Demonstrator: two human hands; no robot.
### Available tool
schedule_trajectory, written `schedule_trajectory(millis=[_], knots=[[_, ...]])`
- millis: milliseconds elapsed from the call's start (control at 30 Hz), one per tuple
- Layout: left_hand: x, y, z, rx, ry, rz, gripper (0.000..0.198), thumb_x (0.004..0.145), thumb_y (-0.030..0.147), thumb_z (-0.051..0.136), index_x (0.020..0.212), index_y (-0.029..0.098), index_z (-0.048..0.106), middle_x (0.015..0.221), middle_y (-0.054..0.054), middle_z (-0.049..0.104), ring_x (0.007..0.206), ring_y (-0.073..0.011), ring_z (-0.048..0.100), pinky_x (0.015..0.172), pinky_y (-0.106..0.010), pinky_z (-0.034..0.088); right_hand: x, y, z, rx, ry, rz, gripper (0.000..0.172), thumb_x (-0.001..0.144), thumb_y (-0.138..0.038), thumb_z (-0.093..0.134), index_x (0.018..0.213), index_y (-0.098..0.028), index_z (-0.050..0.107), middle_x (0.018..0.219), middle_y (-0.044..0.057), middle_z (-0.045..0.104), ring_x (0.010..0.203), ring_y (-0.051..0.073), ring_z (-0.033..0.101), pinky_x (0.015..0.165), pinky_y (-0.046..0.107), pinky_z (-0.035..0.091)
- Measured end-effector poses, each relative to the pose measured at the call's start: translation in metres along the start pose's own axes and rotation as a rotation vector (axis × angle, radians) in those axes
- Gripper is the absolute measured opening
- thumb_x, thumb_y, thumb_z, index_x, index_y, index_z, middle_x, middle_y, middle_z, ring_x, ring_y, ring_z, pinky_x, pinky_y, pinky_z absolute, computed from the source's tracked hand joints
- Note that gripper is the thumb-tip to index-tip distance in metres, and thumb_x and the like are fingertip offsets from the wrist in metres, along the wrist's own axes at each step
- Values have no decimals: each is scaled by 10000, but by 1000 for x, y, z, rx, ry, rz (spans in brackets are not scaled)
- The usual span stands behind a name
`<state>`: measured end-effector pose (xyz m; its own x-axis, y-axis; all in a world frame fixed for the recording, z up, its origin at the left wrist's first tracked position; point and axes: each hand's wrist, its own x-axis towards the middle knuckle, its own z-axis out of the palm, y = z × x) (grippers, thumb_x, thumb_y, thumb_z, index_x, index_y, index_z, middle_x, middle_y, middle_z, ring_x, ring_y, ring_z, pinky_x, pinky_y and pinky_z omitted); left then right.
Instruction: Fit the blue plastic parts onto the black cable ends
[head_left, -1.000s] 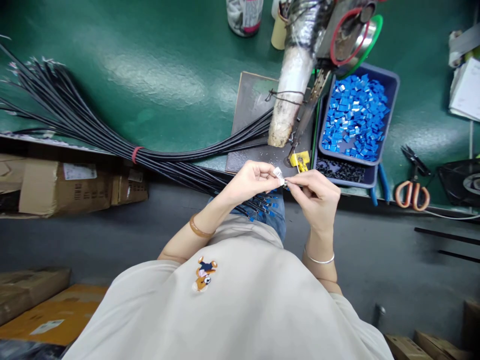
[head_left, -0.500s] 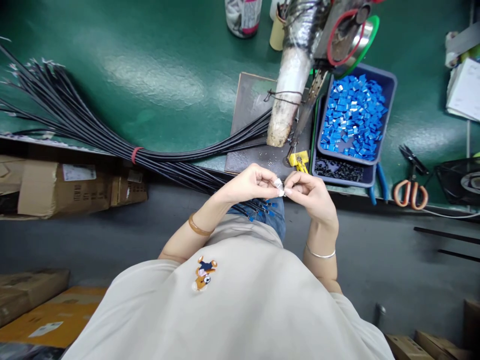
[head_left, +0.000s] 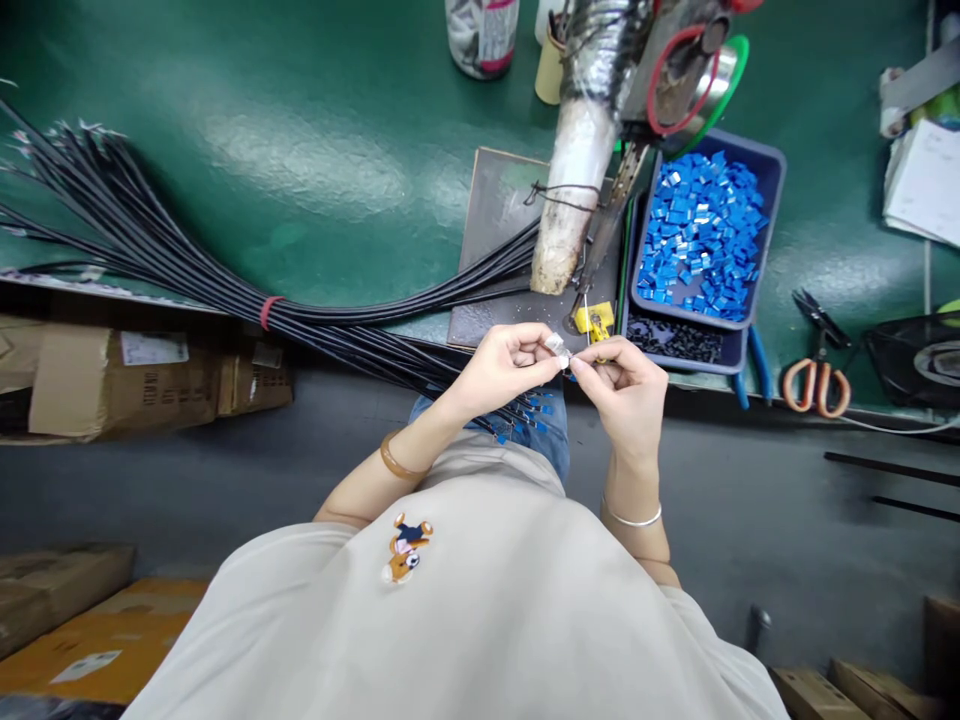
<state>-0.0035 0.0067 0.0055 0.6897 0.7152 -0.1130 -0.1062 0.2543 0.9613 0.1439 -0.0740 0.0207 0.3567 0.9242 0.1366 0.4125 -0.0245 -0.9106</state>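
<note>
My left hand [head_left: 506,372] is closed in a pinch at the table's front edge, with white wrapping on its fingertips. My right hand [head_left: 628,388] meets it there, thumb and forefinger pinched together. Whatever small piece sits between the fingertips is too small to make out. Below the hands, cable ends with blue connectors [head_left: 536,408] lie over my lap. They belong to a bundle of black cables [head_left: 199,262] tied with a red band [head_left: 270,310]. Just beyond my fingers is a yellow piece [head_left: 595,320] under the machine's metal arm.
A bin of blue connectors [head_left: 701,235] overlaps a bin of small black parts [head_left: 675,338] on the right. Pliers with blue handles [head_left: 759,365] and orange-handled scissors [head_left: 816,385] lie beside them. A wrapped machine part [head_left: 574,170] hangs above a dark board [head_left: 499,200]. Cardboard boxes [head_left: 150,375] stand below left.
My right hand has turned slightly and shifted left, its fingers still meeting the left hand's. The left hand has moved a little right. The whole view has shifted slightly.
</note>
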Motion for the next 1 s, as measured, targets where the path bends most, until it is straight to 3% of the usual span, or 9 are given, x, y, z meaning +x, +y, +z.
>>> schedule_trajectory(millis=[267, 467, 533, 567, 633, 733, 800, 900, 1000], knots=[[-1, 1, -10, -191, -42, -29, 258, 775, 355, 745, 814, 144, 601, 606, 29, 576, 443, -14, 389, 414, -151, 281, -11, -5, 7, -197, 88, -176, 109, 851, -278, 630, 759, -220, 615, 660, -36, 566, 466, 64, 333, 469, 265, 292], [4, 24, -36, 108, -795, -56, 185, 802, 296, 708, 907, 149, 751, 875, -132, 760, 688, -170, 678, 611, -256, 514, -28, -38, -49, -31, 81, -151, 241, 893, -239, 597, 1124, -291, 550, 689, -47, 661, 550, 124, 617, 504, 264, 435], [2, 38, -31, 348, -1034, 69, 146, 836, 203, 640, 906, 198, 768, 923, -110, 773, 772, -190, 704, 691, -263, 519, -26, -48, -73, -238, -191, -55, 219, 901, -249, 599, 1118, -273, 580, 815, -13, 740, 617, 136, 679, 589, 278, 514], [-1, 45, -26, 501, -1032, 151, 180, 838, 141, 596, 850, 212, 761, 872, -88, 771, 745, -179, 699, 678, -252, 498, -21, -50, -83, -359, -287, -40, 135, 897, -276, 610, 1031, -261, 614, 814, -9, 747, 678, 150, 705, 636, 278, 532], [-9, 51, -15, 817, -899, 236, 227, 802, 55, 550, 700, 183, 707, 712, -76, 729, 638, -170, 655, 597, -261, 435, -7, -43, -96, -579, -212, -62, 96, 865, -324, 652, 844, -237, 617, 722, -17, 718, 648, 152, 691, 629, 270, 512], [-21, 41, -7, 858, -724, 224, 217, 820, 59, 520, 699, 150, 675, 674, -71, 697, 621, -156, 629, 594, -262, 416, 28, -14, -100, -986, 174, -125, 101, 847, -292, 630, 790, -213, 603, 611, -14, 625, 549, 158, 600, 587, 296, 420], [-26, 26, -11, 563, -542, 122, 132, 851, 150, 567, 804, 145, 690, 706, -54, 701, 609, -123, 621, 569, -226, 426, 53, 11, -98, -1108, 244, -102, 77, 862, -264, 588, 840, -195, 617, 686, 22, 648, 613, 180, 603, 620, 312, 408], [-30, 6, -24, -40, -53, -117, 159, 844, 299, 642, 900, 150, 641, 623, 10, 640, 333, -23, 359, 340, -184, 219, 85, 39, -94, -1055, 205, -146, 84, 862, -270, 600, 839, -192, 620, 804, 50, 666, 725, 188, 610, 693, 313, 423], [-32, -2, -31, -359, 194, -162, 244, 774, 327, 728, 895, 165, 590, 618, 27, 631, 309, -5, 317, 311, -162, 167, 104, 50, -93, -971, 112, -151, 70, 833, -250, 641, 797, -196, 614, 890, 60, 675, 800, 186, 608, 745, 304, 430]])
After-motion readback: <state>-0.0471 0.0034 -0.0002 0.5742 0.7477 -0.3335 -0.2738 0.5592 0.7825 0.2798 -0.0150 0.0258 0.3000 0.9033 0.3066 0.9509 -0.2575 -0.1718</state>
